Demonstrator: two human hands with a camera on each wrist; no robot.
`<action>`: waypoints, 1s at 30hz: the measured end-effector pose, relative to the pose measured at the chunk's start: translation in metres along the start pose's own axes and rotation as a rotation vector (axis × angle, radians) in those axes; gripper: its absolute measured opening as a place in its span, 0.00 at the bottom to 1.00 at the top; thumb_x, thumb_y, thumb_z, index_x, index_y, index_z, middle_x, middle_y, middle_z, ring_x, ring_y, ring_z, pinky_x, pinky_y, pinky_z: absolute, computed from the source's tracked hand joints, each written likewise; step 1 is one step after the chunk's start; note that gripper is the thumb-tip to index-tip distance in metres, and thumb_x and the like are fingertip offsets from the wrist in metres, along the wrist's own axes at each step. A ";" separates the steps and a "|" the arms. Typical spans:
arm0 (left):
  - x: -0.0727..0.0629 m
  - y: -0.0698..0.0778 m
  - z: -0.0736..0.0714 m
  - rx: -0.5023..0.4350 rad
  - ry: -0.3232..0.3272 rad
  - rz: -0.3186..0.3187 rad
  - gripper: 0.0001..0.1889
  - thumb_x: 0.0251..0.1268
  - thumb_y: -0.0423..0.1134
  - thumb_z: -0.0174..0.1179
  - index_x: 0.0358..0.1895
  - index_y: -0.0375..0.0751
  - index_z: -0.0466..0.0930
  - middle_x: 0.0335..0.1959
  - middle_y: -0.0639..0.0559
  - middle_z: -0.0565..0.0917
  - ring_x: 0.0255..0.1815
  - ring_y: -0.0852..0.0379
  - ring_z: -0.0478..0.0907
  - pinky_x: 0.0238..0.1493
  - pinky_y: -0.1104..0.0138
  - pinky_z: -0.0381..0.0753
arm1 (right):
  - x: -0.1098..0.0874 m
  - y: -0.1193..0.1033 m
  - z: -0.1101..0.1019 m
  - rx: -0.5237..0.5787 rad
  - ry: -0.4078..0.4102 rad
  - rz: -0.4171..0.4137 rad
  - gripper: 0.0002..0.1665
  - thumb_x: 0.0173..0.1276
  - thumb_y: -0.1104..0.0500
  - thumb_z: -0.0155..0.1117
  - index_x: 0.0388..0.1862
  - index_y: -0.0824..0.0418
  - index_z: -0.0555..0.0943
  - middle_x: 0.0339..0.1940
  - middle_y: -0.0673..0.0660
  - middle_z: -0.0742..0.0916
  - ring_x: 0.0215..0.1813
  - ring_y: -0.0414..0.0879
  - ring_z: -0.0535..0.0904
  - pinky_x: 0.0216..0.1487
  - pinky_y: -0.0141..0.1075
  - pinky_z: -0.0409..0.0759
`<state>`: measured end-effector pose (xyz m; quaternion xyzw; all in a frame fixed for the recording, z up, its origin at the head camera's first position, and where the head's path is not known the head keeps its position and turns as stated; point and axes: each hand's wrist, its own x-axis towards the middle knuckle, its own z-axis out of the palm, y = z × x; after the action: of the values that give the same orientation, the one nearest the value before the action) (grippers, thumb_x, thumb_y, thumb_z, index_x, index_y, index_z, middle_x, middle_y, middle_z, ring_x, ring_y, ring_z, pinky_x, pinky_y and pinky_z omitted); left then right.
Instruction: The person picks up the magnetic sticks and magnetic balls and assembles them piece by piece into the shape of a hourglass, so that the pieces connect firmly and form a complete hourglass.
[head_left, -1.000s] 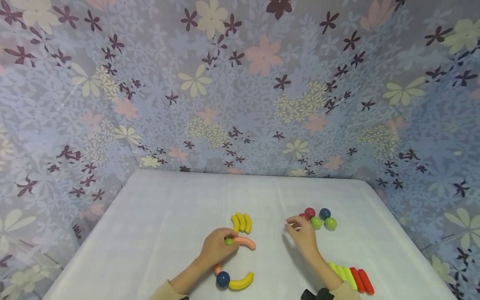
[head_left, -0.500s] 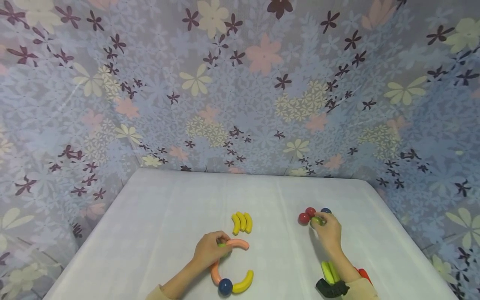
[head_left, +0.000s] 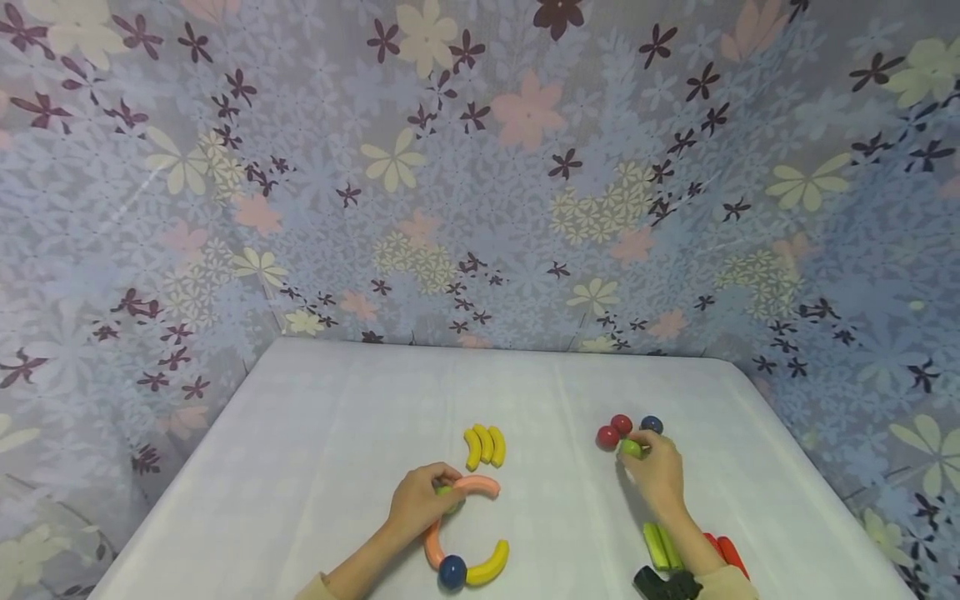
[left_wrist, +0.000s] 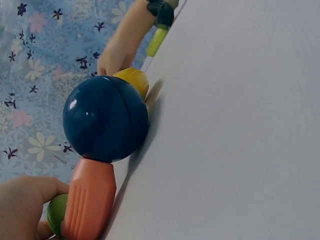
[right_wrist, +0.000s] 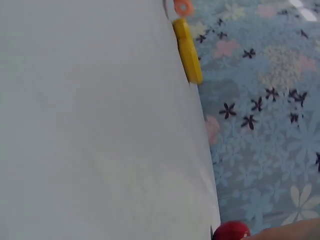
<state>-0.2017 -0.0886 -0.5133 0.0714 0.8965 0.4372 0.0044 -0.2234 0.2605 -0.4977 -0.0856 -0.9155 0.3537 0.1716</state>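
Observation:
My left hand (head_left: 416,504) grips a green ball (head_left: 447,498), partly covered by the fingers. An orange curved rod (head_left: 477,485) extends right from that ball, and another orange rod (head_left: 433,546) runs down from it. The lower rod meets a dark blue ball (left_wrist: 105,117), which joins a yellow curved rod (head_left: 489,565); together they make an open C shape. Farther right, my right hand (head_left: 658,475) pinches a second green ball (head_left: 630,448). Close by lie two red balls, the nearer red ball (head_left: 608,437) and the farther red ball (head_left: 621,424), plus a dark blue ball (head_left: 652,424).
Three yellow curved rods (head_left: 485,447) lie side by side beyond the C shape. Yellow-green sticks (head_left: 662,547) and red sticks (head_left: 731,554) lie partly under the right forearm. The white table (head_left: 315,433) ends against a floral cloth (head_left: 480,167).
My right hand has moved right, from beside the red balls to the green ball, and now pinches it. The left hand has shifted slightly left with the green ball and orange rods.

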 end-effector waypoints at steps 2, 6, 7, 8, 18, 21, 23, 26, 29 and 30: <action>0.000 0.000 0.000 -0.003 0.006 0.004 0.11 0.47 0.47 0.67 0.35 0.49 0.85 0.28 0.59 0.84 0.22 0.66 0.68 0.23 0.74 0.64 | -0.006 -0.007 0.000 0.025 -0.020 0.003 0.21 0.56 0.65 0.67 0.49 0.71 0.79 0.45 0.69 0.84 0.45 0.56 0.78 0.40 0.33 0.74; -0.001 0.000 0.001 -0.002 0.013 -0.006 0.11 0.46 0.47 0.68 0.35 0.49 0.85 0.28 0.59 0.84 0.21 0.66 0.67 0.23 0.74 0.63 | -0.024 -0.025 0.008 0.101 -0.101 -0.028 0.22 0.56 0.65 0.69 0.49 0.70 0.79 0.46 0.65 0.84 0.44 0.52 0.78 0.41 0.29 0.74; -0.002 0.000 0.001 -0.003 0.013 -0.008 0.11 0.46 0.46 0.68 0.35 0.49 0.85 0.28 0.59 0.84 0.21 0.66 0.67 0.23 0.74 0.63 | -0.029 -0.030 0.012 0.124 -0.127 -0.039 0.21 0.55 0.65 0.70 0.49 0.69 0.79 0.45 0.63 0.85 0.43 0.50 0.78 0.40 0.29 0.75; -0.002 0.000 0.001 -0.003 0.012 -0.009 0.11 0.46 0.46 0.68 0.35 0.49 0.85 0.28 0.59 0.84 0.21 0.66 0.67 0.23 0.74 0.62 | -0.034 -0.035 0.016 0.147 -0.155 -0.043 0.21 0.54 0.65 0.71 0.48 0.68 0.80 0.44 0.62 0.85 0.42 0.48 0.78 0.40 0.28 0.76; -0.002 0.003 0.002 0.016 0.019 -0.009 0.12 0.48 0.47 0.67 0.35 0.48 0.86 0.29 0.59 0.85 0.24 0.66 0.69 0.26 0.74 0.64 | -0.063 -0.077 0.052 0.257 -0.414 -0.124 0.19 0.50 0.62 0.74 0.43 0.61 0.81 0.41 0.53 0.86 0.39 0.41 0.79 0.37 0.27 0.77; -0.002 0.002 0.003 0.021 0.015 -0.010 0.12 0.48 0.48 0.68 0.36 0.48 0.86 0.29 0.59 0.85 0.26 0.66 0.70 0.28 0.74 0.65 | -0.067 -0.082 0.058 0.287 -0.450 -0.163 0.20 0.51 0.61 0.74 0.44 0.63 0.81 0.40 0.55 0.86 0.39 0.41 0.80 0.38 0.26 0.78; -0.002 0.003 0.003 0.020 0.012 -0.008 0.12 0.48 0.48 0.67 0.36 0.49 0.86 0.29 0.59 0.85 0.26 0.67 0.70 0.28 0.74 0.65 | -0.069 -0.085 0.061 0.310 -0.473 -0.184 0.20 0.51 0.61 0.74 0.44 0.64 0.81 0.40 0.56 0.86 0.38 0.40 0.80 0.38 0.26 0.79; -0.001 0.004 0.003 0.009 0.013 -0.002 0.11 0.48 0.47 0.67 0.35 0.49 0.85 0.28 0.60 0.85 0.25 0.67 0.70 0.27 0.74 0.65 | -0.071 -0.088 0.065 0.337 -0.495 -0.210 0.20 0.52 0.62 0.73 0.44 0.65 0.80 0.41 0.58 0.85 0.39 0.40 0.80 0.38 0.26 0.80; -0.002 0.004 0.002 0.011 0.016 0.010 0.11 0.49 0.47 0.68 0.35 0.48 0.85 0.27 0.60 0.84 0.24 0.67 0.69 0.26 0.75 0.65 | -0.073 -0.091 0.066 0.339 -0.495 -0.213 0.19 0.53 0.63 0.72 0.44 0.65 0.80 0.41 0.57 0.84 0.40 0.42 0.80 0.39 0.26 0.80; -0.002 0.004 0.002 0.014 0.016 0.015 0.11 0.50 0.47 0.68 0.35 0.48 0.85 0.27 0.60 0.83 0.23 0.67 0.68 0.26 0.75 0.65 | -0.074 -0.091 0.066 0.330 -0.487 -0.209 0.19 0.53 0.63 0.73 0.44 0.65 0.80 0.41 0.56 0.84 0.40 0.42 0.80 0.39 0.26 0.80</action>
<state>-0.1995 -0.0847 -0.5110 0.0747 0.8989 0.4316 -0.0066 -0.1825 0.1317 -0.5005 0.1252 -0.8637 0.4881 -0.0056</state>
